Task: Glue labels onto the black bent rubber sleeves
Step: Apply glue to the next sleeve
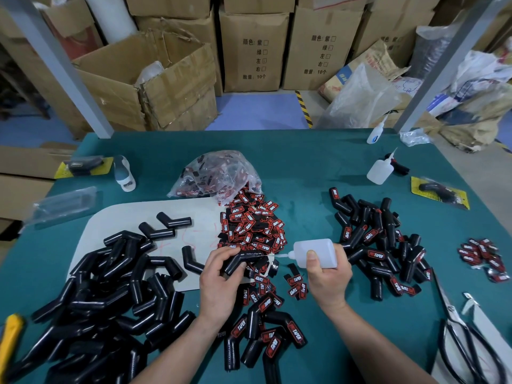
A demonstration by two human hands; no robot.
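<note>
My left hand (221, 275) grips a black bent rubber sleeve (240, 261) above the table's middle. A white squeeze bottle of glue (313, 252) lies sideways in my right hand (328, 281), its nozzle pointing left at the sleeve's end. Behind them lies a heap of red-and-black labels (253, 223). Unlabelled sleeves (110, 295) pile up at the left. Labelled sleeves lie in a pile (382, 245) at the right, and a smaller group of labelled sleeves (266, 333) rests near the front edge.
A clear bag of labels (219, 173) sits behind the heap. Two more glue bottles (381, 169) stand at the back right. Scissors (465, 342) lie at the front right, a small label cluster (483, 257) at the right, a yellow knife (11, 336) at the front left.
</note>
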